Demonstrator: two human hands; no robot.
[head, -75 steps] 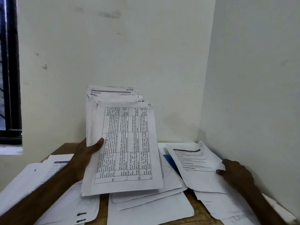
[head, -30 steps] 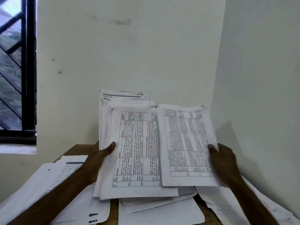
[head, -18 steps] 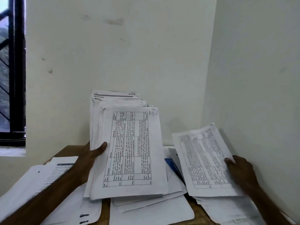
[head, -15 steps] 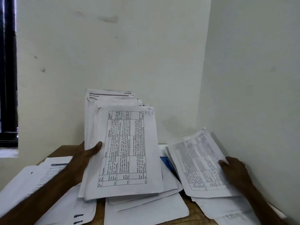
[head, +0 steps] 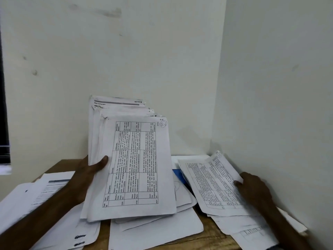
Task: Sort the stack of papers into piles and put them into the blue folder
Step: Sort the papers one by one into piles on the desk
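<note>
**Sorting loose papers at a corner bench**

The left hand (head: 86, 170) grips a thick stack of papers (head: 133, 168) upright by its left edge, thumb across the front. The right hand (head: 252, 188) pinches one sheet (head: 210, 181) close over a pile (head: 243, 228) by the wall (head: 270, 105). Paper is light, floppy and slippery, so an edge grip probably suits it. The blue folder (head: 178, 175) lies mostly buried under loose sheets (head: 155, 231) on the bench (head: 210, 226).

The stack of papers (head: 133, 168) stands just right of the left hand (head: 88, 170) over loose sheets (head: 155, 231) on the table (head: 210, 230), another pile (head: 36, 195) to that hand's left; a single sheet (head: 210, 181) lies just left of the right hand (head: 255, 190), the folder (head: 177, 175) between both hands.
</note>
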